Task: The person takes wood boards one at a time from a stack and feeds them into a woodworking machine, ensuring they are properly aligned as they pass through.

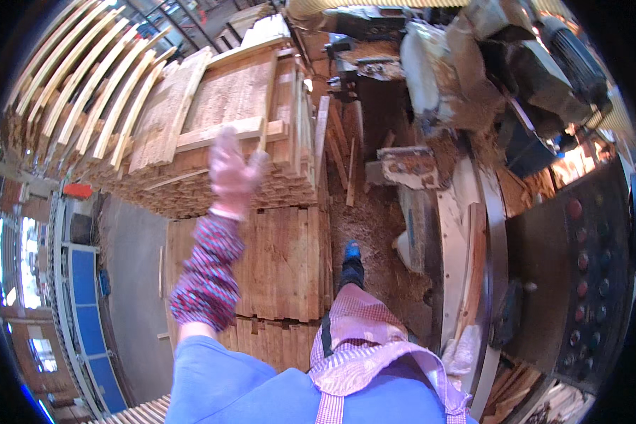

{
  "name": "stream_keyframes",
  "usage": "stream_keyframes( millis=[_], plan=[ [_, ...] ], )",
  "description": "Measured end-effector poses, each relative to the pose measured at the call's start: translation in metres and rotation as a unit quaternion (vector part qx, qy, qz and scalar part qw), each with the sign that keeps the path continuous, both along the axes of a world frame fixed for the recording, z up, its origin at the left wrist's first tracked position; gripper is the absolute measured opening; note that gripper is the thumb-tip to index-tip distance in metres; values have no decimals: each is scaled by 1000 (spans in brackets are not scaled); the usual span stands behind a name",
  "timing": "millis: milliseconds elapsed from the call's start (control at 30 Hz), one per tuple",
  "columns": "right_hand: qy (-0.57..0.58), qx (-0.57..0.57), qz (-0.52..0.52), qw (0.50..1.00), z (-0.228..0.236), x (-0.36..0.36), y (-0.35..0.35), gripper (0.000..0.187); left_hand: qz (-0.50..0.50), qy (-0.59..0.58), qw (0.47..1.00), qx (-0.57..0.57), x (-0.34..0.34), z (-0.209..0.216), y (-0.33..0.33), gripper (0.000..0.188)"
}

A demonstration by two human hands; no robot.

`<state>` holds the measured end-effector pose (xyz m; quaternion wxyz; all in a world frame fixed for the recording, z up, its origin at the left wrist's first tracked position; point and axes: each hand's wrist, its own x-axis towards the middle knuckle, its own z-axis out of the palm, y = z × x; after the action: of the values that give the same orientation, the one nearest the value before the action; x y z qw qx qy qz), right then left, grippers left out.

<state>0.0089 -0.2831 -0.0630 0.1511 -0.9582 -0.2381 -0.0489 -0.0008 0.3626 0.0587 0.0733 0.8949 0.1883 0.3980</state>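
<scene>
My left hand (233,177), in a pale glove below a patterned sleeve cover, reaches out over a tall stack of sawn boards (240,247). It is smeared by motion, but the thumb stands apart from the fingers and nothing shows in its grasp. Just beyond its fingertips a light wooden strip (219,134) lies crosswise on top of the stack. Low on the right, my gloved right hand (463,351) is closed at the near end of a long wooden strip (472,272). That strip lies lengthwise along the machine's pale metal bed (454,240). The right-hand fingers are partly hidden.
Spaced slats (85,92) rise at the far left. A sawdust-covered machine (459,71) stands far right, above a dark control panel (583,275) with several buttons. Loose wood pieces (350,152) lie on the dusty floor between stack and machine. Blue panels (85,283) line the left side.
</scene>
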Motion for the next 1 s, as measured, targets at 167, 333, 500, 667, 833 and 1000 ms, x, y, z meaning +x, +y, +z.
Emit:
stream_keyframes(
  millis=[167, 333, 500, 667, 833, 1000],
  plan=[
    [-24, -144, 9, 989, -1, 132, 92, 55, 419, 364, 823, 118, -19, 63, 176, 95],
    [-66, -142, 54, 986, -29, 284, 170, 52, 470, 487, 736, -11, 0, 70, 233, 91],
    [-96, -113, 78, 986, -8, 335, 233, 48, 473, 449, 755, -62, -3, 74, 238, 71],
    [173, 346, 132, 913, 26, 257, 277, 39, 190, 219, 905, -312, -44, 97, 144, 58],
    [429, 420, 259, 757, 95, 115, 301, 69, -147, -156, 752, -623, -17, 40, -87, 43],
    [314, 441, 252, 802, 107, 44, 249, 94, -236, -208, 599, -736, 13, -60, -262, 59]
  ],
)
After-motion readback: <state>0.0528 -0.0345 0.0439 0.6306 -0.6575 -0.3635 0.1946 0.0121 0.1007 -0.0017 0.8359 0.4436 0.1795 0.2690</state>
